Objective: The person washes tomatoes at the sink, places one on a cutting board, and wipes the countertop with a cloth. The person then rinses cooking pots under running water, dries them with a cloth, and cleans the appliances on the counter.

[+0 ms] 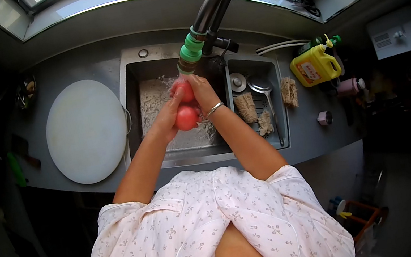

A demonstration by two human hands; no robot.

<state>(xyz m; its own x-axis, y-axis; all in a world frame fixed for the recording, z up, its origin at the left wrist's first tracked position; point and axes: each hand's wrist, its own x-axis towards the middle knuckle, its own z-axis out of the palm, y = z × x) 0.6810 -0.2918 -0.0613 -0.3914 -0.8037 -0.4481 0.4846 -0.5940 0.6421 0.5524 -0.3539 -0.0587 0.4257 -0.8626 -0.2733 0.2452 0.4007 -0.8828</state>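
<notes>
Two red tomatoes are held between my hands over the sink (176,149), under the tap (192,50) with its green nozzle. Water splashes around them. The upper tomato (186,91) is right below the nozzle, with fingers of both hands curled about it. Closer to me, the lower tomato (186,118) rests against my left hand (166,114), which is closed on the tomatoes from the left side. My right hand (203,93), with a bracelet at the wrist, closes on them from the right. Some fingertips are hidden behind the tomatoes.
A round white cutting board (87,131) lies left of the sink. The side basin (282,116) holds a ladle (270,99), a drain plug (238,81) and loofah pieces (246,108). Farther right stand a yellow detergent bottle (314,66) and another loofah piece (289,92).
</notes>
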